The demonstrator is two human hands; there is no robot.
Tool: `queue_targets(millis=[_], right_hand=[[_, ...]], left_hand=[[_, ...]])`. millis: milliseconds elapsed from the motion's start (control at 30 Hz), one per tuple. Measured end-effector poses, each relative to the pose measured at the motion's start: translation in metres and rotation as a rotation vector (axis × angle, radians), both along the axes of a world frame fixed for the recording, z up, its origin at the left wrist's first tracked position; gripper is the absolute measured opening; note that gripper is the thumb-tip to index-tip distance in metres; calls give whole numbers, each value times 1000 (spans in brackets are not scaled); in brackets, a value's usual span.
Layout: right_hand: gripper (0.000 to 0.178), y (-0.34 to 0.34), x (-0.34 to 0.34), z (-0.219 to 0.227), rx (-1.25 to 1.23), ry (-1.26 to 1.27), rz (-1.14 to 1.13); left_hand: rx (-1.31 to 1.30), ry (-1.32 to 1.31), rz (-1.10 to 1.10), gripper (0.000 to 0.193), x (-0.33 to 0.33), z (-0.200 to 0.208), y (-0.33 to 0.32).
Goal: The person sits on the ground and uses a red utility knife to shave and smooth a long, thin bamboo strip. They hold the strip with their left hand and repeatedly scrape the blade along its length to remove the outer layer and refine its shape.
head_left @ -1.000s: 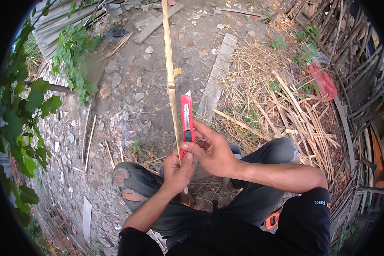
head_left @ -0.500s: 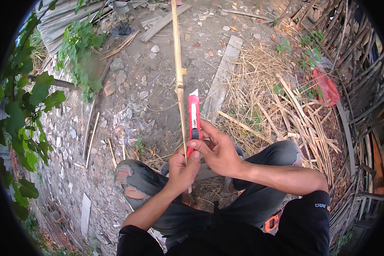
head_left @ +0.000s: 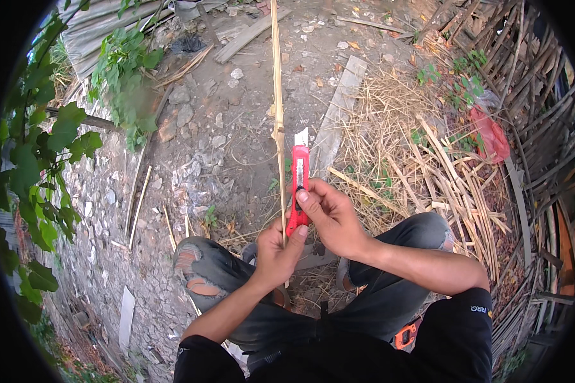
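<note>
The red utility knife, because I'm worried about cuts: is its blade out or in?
Out, at least partly: the pale blade shows beyond the far end of the red utility knife.

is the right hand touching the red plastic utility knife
Touching: the head view shows the right hand with its thumb laid on the red plastic utility knife, no gap visible.

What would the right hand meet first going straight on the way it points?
The right hand would meet the red utility knife, which its thumb touches; beyond it, apparently, the pale strip, though depth there is unclear.
</note>
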State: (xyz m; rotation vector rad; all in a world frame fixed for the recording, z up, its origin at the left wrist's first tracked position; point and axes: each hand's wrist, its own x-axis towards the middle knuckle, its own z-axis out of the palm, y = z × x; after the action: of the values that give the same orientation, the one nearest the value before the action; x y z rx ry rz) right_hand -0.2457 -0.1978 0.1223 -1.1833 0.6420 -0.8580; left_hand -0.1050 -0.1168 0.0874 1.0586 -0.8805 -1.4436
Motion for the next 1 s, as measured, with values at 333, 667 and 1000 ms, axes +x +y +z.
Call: queue_targets(millis=[333,667,1000], right_hand=[[30,-21,-29,18,-5,194,-21],[26,5,-44,26,58,160,-183],[26,16,-40,28,-54,249,-184]], left_hand=[[-76,-100,89,41,14,4,-7],[-139,-7,194,37,32,13,3],[-131,41,232,38,47,19,13]])
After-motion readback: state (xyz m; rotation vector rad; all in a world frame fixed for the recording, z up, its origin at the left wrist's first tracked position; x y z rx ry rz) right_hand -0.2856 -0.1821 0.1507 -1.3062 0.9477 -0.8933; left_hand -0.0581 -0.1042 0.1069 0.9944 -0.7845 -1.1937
